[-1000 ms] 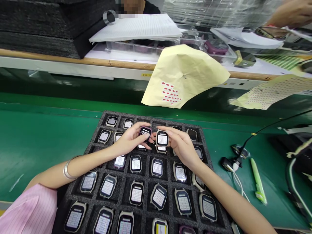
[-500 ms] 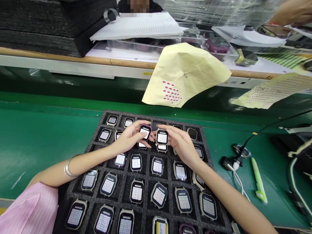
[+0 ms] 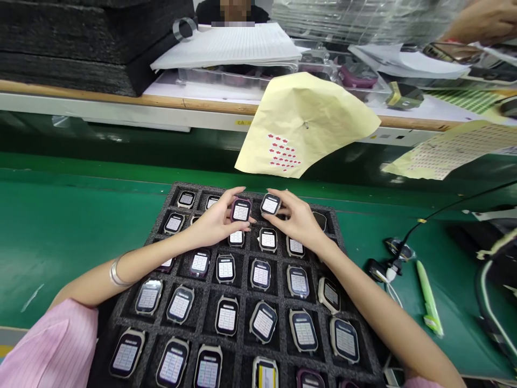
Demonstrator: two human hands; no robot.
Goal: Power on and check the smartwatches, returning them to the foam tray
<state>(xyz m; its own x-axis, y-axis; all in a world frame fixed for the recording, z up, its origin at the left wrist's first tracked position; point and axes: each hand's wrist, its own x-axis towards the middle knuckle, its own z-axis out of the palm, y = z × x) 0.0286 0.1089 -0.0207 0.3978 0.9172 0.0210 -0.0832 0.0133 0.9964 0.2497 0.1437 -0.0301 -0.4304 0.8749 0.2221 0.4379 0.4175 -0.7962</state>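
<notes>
My left hand grips a purple-framed smartwatch body by its edges, its lit screen facing up. Between the thumb and fingers of my right hand is a light-framed smartwatch body, slightly tilted, its screen lit with a white list. Both are held over the far rows of a black foam tray. Many more strapless watch bodies lie in its square pockets, most with lit screens. One near the front edge shows a yellow and silver inside instead of a screen.
Yellow sticker sheets hang from the shelf edge behind the tray. Black foam blocks, papers and clear plastic trays stand on the shelf. A green pen-like tool and cables lie at right. Another person's hand is at top right.
My right hand has moved up and away from the watch body in the pocket below, tilting the one it holds. My left thumb has come off its watch's screen.
</notes>
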